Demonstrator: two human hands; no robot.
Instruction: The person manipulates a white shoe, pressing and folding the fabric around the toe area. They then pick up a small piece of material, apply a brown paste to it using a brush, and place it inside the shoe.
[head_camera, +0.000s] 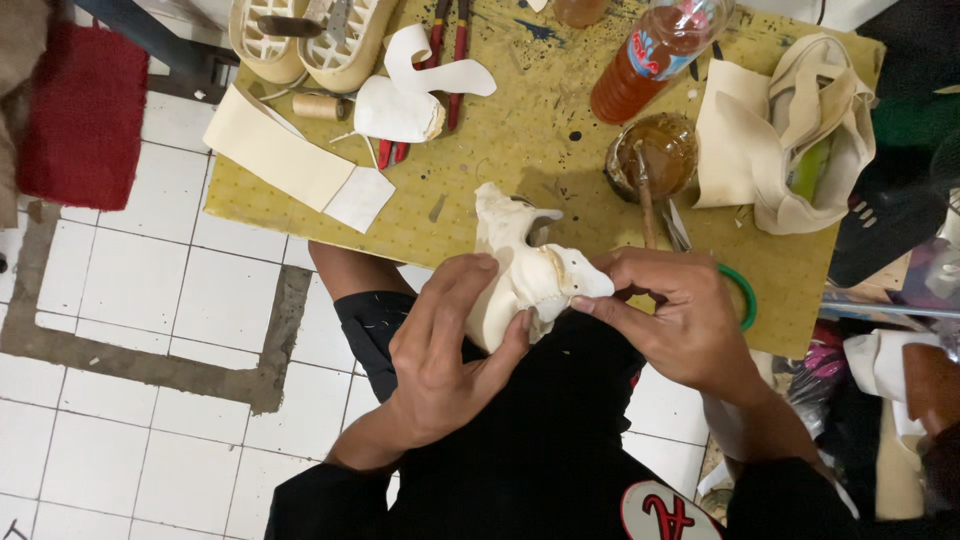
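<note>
Cream-white leather shoe upper (520, 270), folded and partly shaped, sits between both hands just above the person's lap, at the near edge of the yellow-green perforated work board (500, 150). The left hand (445, 345) wraps around its lower side, fingers curled and thumb pressed on. The right hand (680, 315) pinches the edge with the punched eyelet holes between thumb and forefinger. The piece looks cut and punched already, but it is not yet joined to a sole: two cream rubber soles (310, 40) lie beyond the left hand. Beyond the right hand stands a brown glue jar with a stick in it (655, 155), so gluing seems unfinished
</note>
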